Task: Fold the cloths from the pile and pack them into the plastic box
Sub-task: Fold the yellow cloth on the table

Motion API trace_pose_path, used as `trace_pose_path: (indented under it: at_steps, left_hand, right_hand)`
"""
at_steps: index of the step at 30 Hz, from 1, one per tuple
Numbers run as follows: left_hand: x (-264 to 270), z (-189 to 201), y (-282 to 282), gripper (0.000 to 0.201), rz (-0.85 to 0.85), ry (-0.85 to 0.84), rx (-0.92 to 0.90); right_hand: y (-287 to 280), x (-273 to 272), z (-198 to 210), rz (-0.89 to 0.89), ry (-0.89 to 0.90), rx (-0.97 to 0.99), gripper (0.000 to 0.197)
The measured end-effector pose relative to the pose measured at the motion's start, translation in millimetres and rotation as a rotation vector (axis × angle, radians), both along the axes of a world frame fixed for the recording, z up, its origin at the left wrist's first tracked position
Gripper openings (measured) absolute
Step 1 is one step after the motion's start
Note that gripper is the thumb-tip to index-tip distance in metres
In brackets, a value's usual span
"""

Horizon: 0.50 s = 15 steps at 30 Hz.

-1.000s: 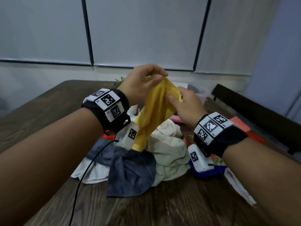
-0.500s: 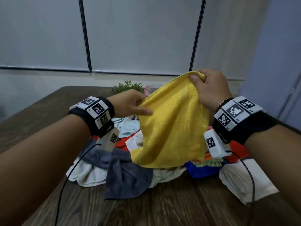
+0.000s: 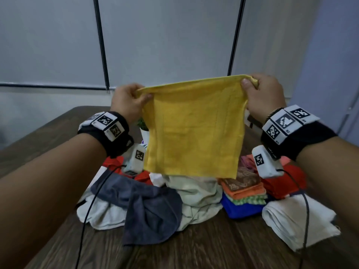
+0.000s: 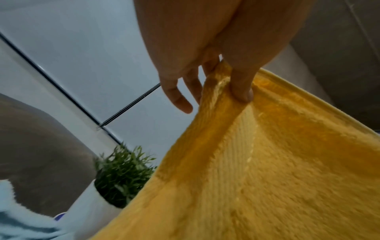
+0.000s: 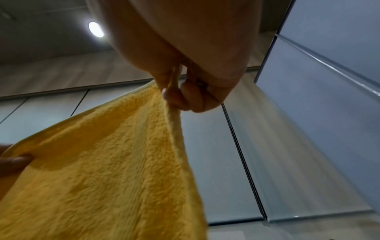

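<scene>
A yellow cloth [image 3: 194,131] hangs spread flat in the air above the pile. My left hand [image 3: 132,100] pinches its top left corner between thumb and fingers, and my right hand [image 3: 258,90] pinches the top right corner. The left wrist view shows the thumb pressed on the yellow cloth [image 4: 267,162]; in the right wrist view the curled fingers grip the yellow cloth [image 5: 113,162] at its corner. Below lies the pile of cloths [image 3: 194,193]: a grey one [image 3: 151,208], cream and white ones. The plastic box is hidden behind the yellow cloth.
A stack of folded cloths [image 3: 244,197], orange, green and blue, sits right of the pile, with a folded white cloth [image 3: 297,220] beside it and red cloth [image 3: 283,179] behind. A small potted plant [image 4: 121,172] stands at the back of the dark wooden table [image 3: 194,249].
My hands have risen and moved apart, so the bunched yellow cloth is stretched out flat by its two top corners.
</scene>
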<state>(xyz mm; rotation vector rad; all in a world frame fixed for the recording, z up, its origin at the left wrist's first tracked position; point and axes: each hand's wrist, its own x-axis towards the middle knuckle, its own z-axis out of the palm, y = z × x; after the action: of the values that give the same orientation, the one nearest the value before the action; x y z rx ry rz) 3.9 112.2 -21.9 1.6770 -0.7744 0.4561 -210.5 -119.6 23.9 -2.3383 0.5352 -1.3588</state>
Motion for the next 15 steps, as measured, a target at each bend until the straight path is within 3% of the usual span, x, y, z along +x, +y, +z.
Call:
trace_pose_path:
  at_steps: [3,6,8,11,15]
  left_hand:
    - [-7.6,10.8,0.1,0.012,0.013,-0.008,-0.067]
    - [-13.8,-1.2,14.5,0.022,-0.313,0.207,0.042]
    - [-19.1,-21.5,30.9,0.029,-0.525,0.295,0.283]
    - [-32.1,-62.7,47.7,0.017,-0.698,0.265,0.758]
    - [-46.5,-106.2,57.8,0.036,-0.813,0.332,1.039]
  right_hand:
    - [4.0,0.1,2.5,0.045,-0.074,0.083,0.024]
    - [19.9,-14.6,-18.8,0.088,0.042,0.078,0.036]
    - [29.4,-30.6,-46.0,0.216,0.234,0.125,0.038]
    - [35.8,-55.8,-90.6,0.474,0.51,0.252,0.025]
    - [43.2,-74.1,-131.3,0.574,0.85,0.24,0.019]
